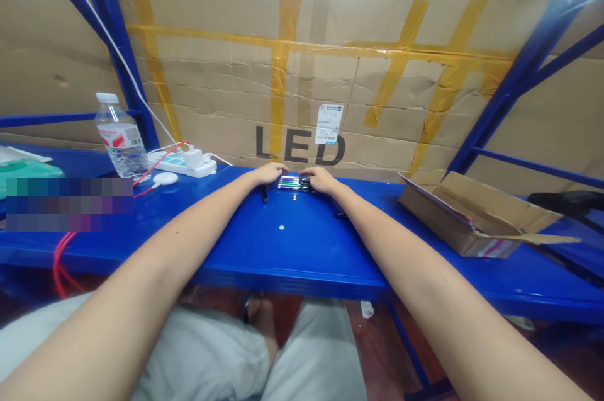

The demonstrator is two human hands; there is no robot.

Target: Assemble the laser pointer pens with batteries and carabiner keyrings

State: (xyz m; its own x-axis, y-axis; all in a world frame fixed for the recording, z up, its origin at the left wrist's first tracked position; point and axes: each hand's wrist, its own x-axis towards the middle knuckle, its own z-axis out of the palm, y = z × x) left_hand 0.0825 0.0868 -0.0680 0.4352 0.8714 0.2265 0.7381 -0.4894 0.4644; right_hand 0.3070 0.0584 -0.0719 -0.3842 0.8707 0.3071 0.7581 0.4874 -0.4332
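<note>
Several slim, pen-like sticks (289,182) lie side by side on the blue tabletop (264,250), with white, green and blue-purple bands and dark right ends. My left hand (270,174) is at their left, fingers stretched inward along the far side. From the right, my right hand (319,180) reaches over by the dark ends, its fingers also extended. Whether the fingertips press on the sticks is too small to tell. A small black piece (265,194) lies below my left hand, and tiny metallic bits (295,197) sit just in front of the row.
An open cardboard box (453,225) stands at right. A water bottle (120,140), a white power strip (189,163) and a white round object (165,179) with red cable are at left. Another black piece (340,216) lies beside my right forearm. A large taped carton (226,86) walls the back.
</note>
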